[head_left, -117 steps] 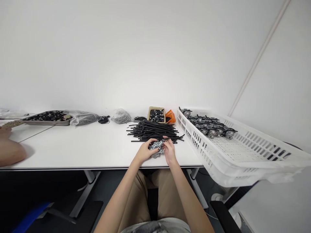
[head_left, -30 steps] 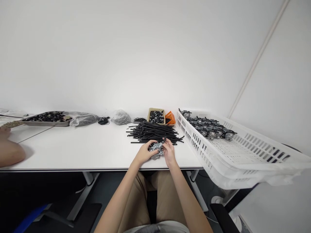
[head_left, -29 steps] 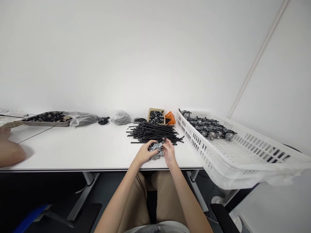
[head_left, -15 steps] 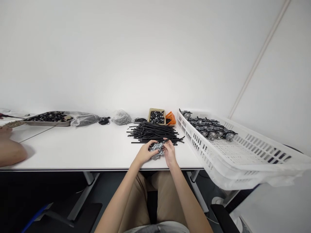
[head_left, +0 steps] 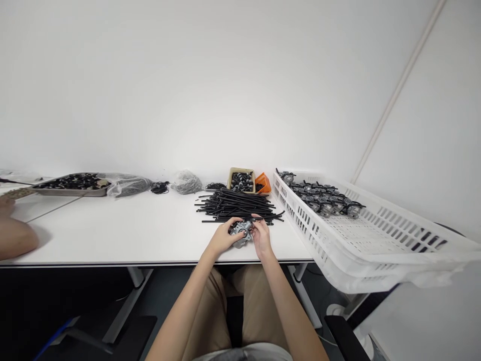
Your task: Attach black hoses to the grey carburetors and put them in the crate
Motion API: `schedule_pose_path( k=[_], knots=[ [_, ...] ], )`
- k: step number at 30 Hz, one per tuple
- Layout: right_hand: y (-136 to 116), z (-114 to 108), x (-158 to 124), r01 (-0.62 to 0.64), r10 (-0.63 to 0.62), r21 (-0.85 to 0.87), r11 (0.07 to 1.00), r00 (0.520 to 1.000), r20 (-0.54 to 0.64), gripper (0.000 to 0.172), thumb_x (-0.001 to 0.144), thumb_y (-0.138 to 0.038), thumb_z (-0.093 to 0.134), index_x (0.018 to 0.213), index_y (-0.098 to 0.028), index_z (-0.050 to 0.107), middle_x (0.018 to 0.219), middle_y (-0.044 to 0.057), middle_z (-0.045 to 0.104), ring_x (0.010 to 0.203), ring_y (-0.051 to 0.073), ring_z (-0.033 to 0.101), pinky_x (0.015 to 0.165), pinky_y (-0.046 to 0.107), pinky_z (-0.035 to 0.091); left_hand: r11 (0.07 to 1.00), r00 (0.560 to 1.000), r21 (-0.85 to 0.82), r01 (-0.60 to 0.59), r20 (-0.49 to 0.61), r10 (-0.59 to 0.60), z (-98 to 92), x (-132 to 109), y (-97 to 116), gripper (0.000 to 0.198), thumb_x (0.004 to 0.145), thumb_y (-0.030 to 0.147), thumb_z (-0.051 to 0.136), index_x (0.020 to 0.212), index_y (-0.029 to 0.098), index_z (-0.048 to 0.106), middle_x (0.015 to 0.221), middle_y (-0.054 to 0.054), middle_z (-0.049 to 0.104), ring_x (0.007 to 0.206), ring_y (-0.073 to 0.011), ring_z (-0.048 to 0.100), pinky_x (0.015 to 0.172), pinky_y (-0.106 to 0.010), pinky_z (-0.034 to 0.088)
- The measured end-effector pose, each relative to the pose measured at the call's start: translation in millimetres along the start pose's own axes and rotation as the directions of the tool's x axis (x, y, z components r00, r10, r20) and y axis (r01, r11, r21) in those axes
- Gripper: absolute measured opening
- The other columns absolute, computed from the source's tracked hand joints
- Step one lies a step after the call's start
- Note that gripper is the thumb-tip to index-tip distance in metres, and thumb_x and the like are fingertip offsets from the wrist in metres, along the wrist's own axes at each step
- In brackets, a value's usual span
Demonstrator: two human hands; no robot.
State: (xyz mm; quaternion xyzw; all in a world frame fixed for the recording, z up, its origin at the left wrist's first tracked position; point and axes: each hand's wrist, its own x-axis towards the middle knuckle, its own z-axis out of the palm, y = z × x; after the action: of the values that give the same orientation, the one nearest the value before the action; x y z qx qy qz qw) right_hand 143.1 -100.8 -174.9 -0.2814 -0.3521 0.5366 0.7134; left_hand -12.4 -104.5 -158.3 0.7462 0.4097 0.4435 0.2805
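Note:
My left hand (head_left: 224,234) is closed around a grey metal carburetor (head_left: 242,235), holding it just above the table near the front edge. At the carburetor's right side, my right hand (head_left: 262,238) pinches a short black hose (head_left: 257,218) against it. The fingers partly hide where hose and metal meet. Directly behind both hands lies a wide pile of black rubber hoses (head_left: 236,204).
On the right stands a white plastic crate (head_left: 319,245) with several carburetors (head_left: 326,198). Behind the hoses are a beige bin (head_left: 230,180) of small black parts and an orange basket (head_left: 264,183). Bags and a metal tray (head_left: 71,192) lie leftward, near another person's arm (head_left: 17,238).
Both hands keep their hold on the carburetor and hose with hardly any movement. The whole view has shifted very slightly.

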Motion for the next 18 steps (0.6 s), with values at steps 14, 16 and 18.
schedule_pose_path(
  k=[14, 16, 18],
  knots=[
    [3.6, -3.2, 1.2, 0.023, -0.023, -0.008, 1.000, 0.999, 0.029, 0.030, 0.069, -0.028, 0.067, 0.098, -0.023, 0.067, 0.079, -0.002, 0.060, 0.066, 0.012, 0.052, 0.058, 0.024, 0.039, 1.000, 1.000, 0.009, 0.005, 0.007, -0.005, 0.3, 0.3, -2.0, 0.044, 0.076, 0.034, 0.067, 0.118, 0.023, 0.062, 0.111, -0.003, 0.071, 0.097, -0.0216, 0.064, 0.090, -0.032, 0.048],
    [3.6, -3.3, 1.2, 0.026, -0.025, -0.006, 1.000, 0.999, 0.033, 0.030, 0.069, -0.028, 0.067, 0.098, -0.023, 0.067, 0.079, -0.002, 0.059, 0.066, 0.012, 0.052, 0.058, 0.024, 0.040, 1.000, 1.000, 0.005, 0.004, 0.010, -0.004, 0.3, 0.2, -2.1, 0.044, 0.076, 0.034, 0.067, 0.118, 0.023, 0.062, 0.112, -0.003, 0.070, 0.097, -0.0215, 0.064, 0.090, -0.032, 0.048],
    [3.1, -2.9, 0.9, 0.025, -0.025, -0.005, 1.000, 0.999, 0.030, 0.030, 0.068, -0.027, 0.068, 0.098, -0.023, 0.067, 0.078, -0.002, 0.059, 0.066, 0.012, 0.052, 0.058, 0.023, 0.040, 1.000, 1.000, 0.004, 0.002, 0.013, -0.002, 0.3, 0.0, -1.9, 0.044, 0.076, 0.034, 0.067, 0.118, 0.023, 0.062, 0.112, -0.003, 0.070, 0.098, -0.0215, 0.064, 0.090, -0.032, 0.048]
  ],
)
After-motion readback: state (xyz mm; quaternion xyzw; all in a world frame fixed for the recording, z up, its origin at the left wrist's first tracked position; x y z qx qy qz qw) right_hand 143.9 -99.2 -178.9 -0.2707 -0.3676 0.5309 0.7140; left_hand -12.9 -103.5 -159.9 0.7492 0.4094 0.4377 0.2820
